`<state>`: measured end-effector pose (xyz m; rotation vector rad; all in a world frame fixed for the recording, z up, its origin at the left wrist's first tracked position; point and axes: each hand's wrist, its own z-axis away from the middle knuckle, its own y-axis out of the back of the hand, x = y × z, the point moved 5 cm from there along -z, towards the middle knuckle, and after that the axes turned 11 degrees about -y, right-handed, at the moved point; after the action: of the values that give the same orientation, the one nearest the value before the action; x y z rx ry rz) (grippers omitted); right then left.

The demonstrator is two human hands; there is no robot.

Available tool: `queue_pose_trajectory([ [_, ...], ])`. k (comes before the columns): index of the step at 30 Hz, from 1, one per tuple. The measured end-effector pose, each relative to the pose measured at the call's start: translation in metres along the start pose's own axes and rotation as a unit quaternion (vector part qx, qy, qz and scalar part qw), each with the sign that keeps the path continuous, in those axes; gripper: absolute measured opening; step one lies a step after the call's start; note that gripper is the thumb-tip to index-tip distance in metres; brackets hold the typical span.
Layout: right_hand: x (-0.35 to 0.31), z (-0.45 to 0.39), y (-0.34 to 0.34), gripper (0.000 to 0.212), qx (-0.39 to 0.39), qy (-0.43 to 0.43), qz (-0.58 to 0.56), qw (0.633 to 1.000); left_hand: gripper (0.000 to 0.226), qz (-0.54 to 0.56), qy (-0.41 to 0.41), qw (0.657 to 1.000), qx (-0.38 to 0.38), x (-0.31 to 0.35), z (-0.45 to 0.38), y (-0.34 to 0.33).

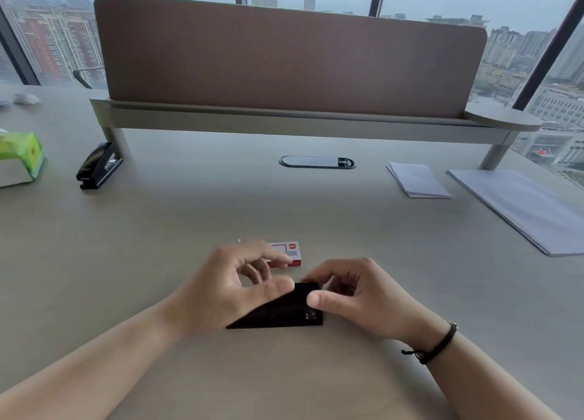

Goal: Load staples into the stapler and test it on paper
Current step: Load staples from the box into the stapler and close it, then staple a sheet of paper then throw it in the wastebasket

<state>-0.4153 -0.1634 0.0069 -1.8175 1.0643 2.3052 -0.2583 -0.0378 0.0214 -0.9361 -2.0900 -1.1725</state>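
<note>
A black stapler (pixel 281 312) lies on the desk near the front, between my two hands, its top part raised at the right end. My left hand (pixel 227 290) holds it from the left, thumb pressed on the top edge. My right hand (pixel 354 296) grips its right end, thumb on top. Just behind my left fingers sits a small red and white staple box (pixel 292 252). A small stack of paper (pixel 417 179) and a larger stack of sheets (pixel 524 207) lie at the right.
A black hole punch (pixel 98 166) stands at the back left beside a green tissue pack (pixel 20 158). A raised shelf with a brown divider panel (pixel 290 62) spans the back. An oval cable port (pixel 317 162) is set in the desk (pixel 189 214).
</note>
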Motion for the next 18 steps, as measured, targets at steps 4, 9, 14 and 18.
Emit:
queue_pose_trajectory([
  [4,0.005,-0.01,0.026,0.024,0.076,-0.023,-0.013,0.997,0.049,0.039,0.047,0.989,0.131,-0.025,-0.031,0.024],
  [9,0.036,-0.051,0.097,0.015,0.271,-0.119,0.048,0.954,0.034,0.049,0.098,0.963,0.245,-0.058,-0.049,0.03],
  [14,0.085,-0.095,0.167,0.044,0.377,-0.216,0.148,0.888,0.018,0.007,0.073,0.982,0.173,-0.061,-0.054,0.02],
  [18,0.107,-0.115,0.199,0.061,0.417,-0.275,0.196,0.844,0.038,-0.009,0.056,0.991,0.125,-0.062,-0.056,0.015],
])
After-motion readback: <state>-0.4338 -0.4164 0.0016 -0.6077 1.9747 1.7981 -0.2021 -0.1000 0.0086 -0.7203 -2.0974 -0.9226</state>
